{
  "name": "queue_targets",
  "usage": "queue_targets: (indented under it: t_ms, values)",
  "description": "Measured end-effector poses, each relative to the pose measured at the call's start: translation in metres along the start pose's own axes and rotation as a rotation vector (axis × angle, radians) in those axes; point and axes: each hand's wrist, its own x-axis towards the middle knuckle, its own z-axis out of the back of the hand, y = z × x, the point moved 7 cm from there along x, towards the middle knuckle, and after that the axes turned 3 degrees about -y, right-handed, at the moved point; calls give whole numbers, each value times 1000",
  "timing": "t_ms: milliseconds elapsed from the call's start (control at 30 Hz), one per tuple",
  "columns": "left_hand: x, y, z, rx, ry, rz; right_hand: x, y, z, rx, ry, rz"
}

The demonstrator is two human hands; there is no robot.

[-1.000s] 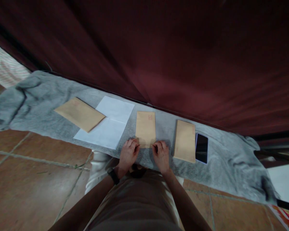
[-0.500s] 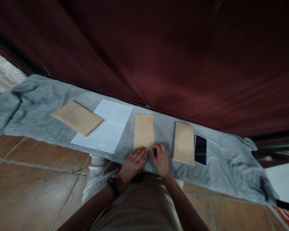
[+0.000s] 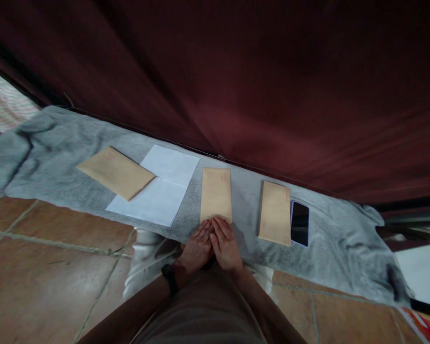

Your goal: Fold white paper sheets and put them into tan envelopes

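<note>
A brown envelope (image 3: 216,193) lies upright in the middle of a grey cloth (image 3: 57,157). My left hand (image 3: 197,248) and my right hand (image 3: 225,244) rest side by side at its near end, fingers stretched flat and pressing on the bottom edge. Neither hand holds anything. A dark watch sits on my left wrist.
Another brown envelope (image 3: 115,172) lies on white paper (image 3: 157,191) to the left. A third envelope (image 3: 274,211) and a black phone (image 3: 300,222) lie to the right. A dark red curtain (image 3: 272,86) hangs behind. Tiled floor (image 3: 39,267) lies in front.
My hands went from pinching the envelope's lower corners to lying flat together on its near edge. The right hand slid left toward the left hand.
</note>
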Motion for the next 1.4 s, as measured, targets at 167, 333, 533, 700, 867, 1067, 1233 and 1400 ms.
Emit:
queue_targets:
  t_ms: [167,333,533,700,867,1067,1233,1400]
  values:
    - [-2,2,1,-7,1,5,-8,-1,-9,-139,71,-14]
    - [-2,3,8,12,-6,16,-11,-9,-5,-204,73,-28]
    - [-6,9,8,87,38,59,-15,-14,-5,-264,68,-20]
    - [-10,12,12,126,30,91,-18,-19,0,-295,49,-28]
    - [-16,17,19,155,5,139,-21,-23,7,-317,43,-54]
    - [-15,17,22,159,-9,163,-22,-23,10,-313,30,-52]
    - [1,1,9,120,19,109,-21,-25,12,-270,4,-98]
    - [10,-10,-3,93,28,61,-11,-16,6,-177,27,-140]
